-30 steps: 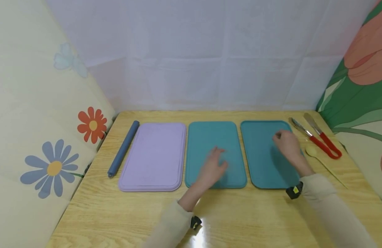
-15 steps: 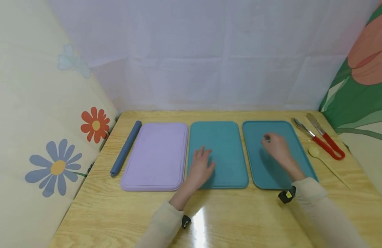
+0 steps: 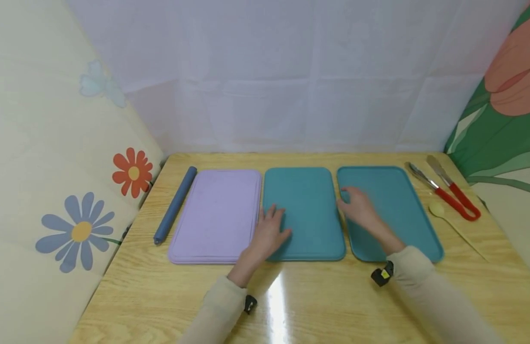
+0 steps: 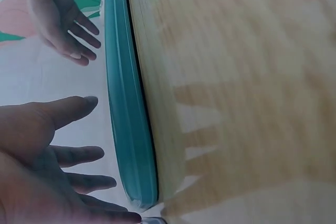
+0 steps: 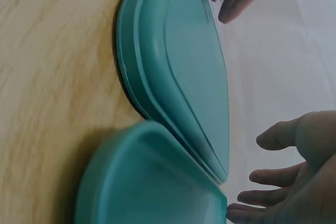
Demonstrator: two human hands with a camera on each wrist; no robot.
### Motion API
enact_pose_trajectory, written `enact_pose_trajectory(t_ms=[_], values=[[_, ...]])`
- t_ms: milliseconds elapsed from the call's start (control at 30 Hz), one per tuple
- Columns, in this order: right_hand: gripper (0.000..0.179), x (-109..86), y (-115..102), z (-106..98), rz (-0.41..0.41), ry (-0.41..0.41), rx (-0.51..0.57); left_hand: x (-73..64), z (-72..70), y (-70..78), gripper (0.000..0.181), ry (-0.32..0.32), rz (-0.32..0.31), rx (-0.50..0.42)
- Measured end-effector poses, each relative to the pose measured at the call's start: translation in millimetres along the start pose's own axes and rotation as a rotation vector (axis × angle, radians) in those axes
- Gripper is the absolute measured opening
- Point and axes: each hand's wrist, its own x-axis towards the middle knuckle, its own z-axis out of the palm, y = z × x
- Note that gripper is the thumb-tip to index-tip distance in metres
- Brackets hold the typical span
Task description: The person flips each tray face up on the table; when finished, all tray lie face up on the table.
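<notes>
My left hand (image 3: 267, 236) hovers at the left edge of the middle teal board-like lid (image 3: 308, 200), its fingers spread and holding nothing. In the right wrist view that lid (image 5: 194, 61) lies flat with a stepped rim. My right hand (image 3: 358, 208) is over the left side of the teal tray (image 3: 394, 191), its fingers slightly bent around nothing and their tips toward the gap beside the lid. The tray's raised rim (image 5: 100, 182) shows low in the right wrist view. In the left wrist view both hands have their fingers apart.
A purple board-like lid (image 3: 219, 210) lies left of the teal one. Beyond it is a dark blue rod (image 3: 174, 205). Red-handled metal tongs (image 3: 450, 202) and a pale gold spoon (image 3: 436, 209) lie to the right on the wooden table (image 3: 325, 301). Printed cloths stand around the sides.
My left hand has moved left and down across the middle lid to its left edge. My right hand has moved left across the tray to its left rim.
</notes>
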Motion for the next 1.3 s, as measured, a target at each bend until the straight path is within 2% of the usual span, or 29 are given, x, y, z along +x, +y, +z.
enact_pose_trajectory(t_ms=[200,300,467,633,767,1100,1300], values=[[0.050,4.6,-6,17,0.018,-0.035,-0.031,-0.2,-2.4,-2.0,0.067,-0.085,-0.067,-0.054],[0.049,5.4,-10,23,0.011,-0.010,-0.032,0.2,-3.5,-2.1,0.070,-0.112,-0.096,-0.075],[0.048,5.4,-15,30,-0.028,0.029,-0.039,1.0,-4.6,-1.8,0.071,-0.128,-0.108,-0.084],[0.053,6.9,-17,39,0.009,-0.032,-0.056,2.1,-4.4,-1.7,0.073,-0.155,-0.123,-0.087],[0.057,8.6,-19,45,0.054,-0.060,-0.053,2.5,-4.5,-2.9,0.074,-0.163,-0.121,-0.087],[0.060,10.6,-20,48,0.088,-0.036,0.003,2.4,-6.3,-4.8,0.079,-0.212,-0.099,-0.085],[0.058,10.0,-19,50,0.081,-0.033,-0.013,-3.4,-5.2,-2.8,0.082,-0.218,-0.054,-0.023]])
